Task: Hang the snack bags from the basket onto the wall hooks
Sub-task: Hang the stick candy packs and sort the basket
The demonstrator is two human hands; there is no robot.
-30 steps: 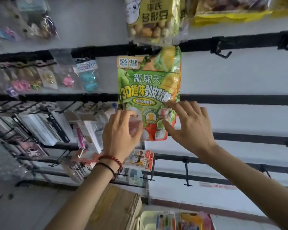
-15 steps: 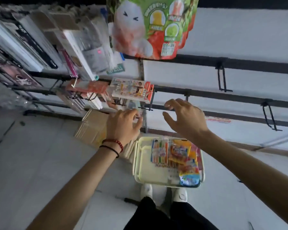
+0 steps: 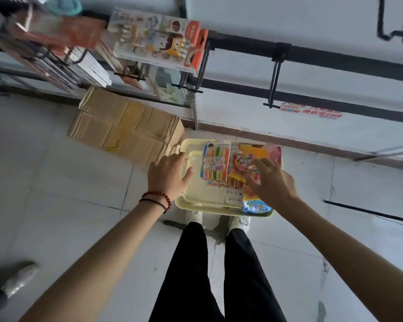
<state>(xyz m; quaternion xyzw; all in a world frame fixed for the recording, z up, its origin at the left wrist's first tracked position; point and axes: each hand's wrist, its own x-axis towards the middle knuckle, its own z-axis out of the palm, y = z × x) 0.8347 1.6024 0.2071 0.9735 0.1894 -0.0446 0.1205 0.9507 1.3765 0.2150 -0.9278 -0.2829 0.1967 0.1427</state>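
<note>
Pale floor tiles run up to a white wall fitted with black rails, and a yellow basket (image 3: pixel 184 145) is set on the floor just ahead of the feet. Snack bags (image 3: pixel 235 180) are piled in the half nearer the right grip (image 3: pixel 272 182), which is spread wide and holds nothing. An orange bag (image 3: pixel 248 155) lies directly beneath its fingertips, though contact cannot be told. A striped bag (image 3: pixel 215 161), just to that grip's left, is laid with its long axis toward the wall. The left grip (image 3: pixel 168 175), likewise loose and empty, is held over the basket's bare side. An empty hook (image 3: pixel 273 82) is seen above and ahead of the right grip.
</note>
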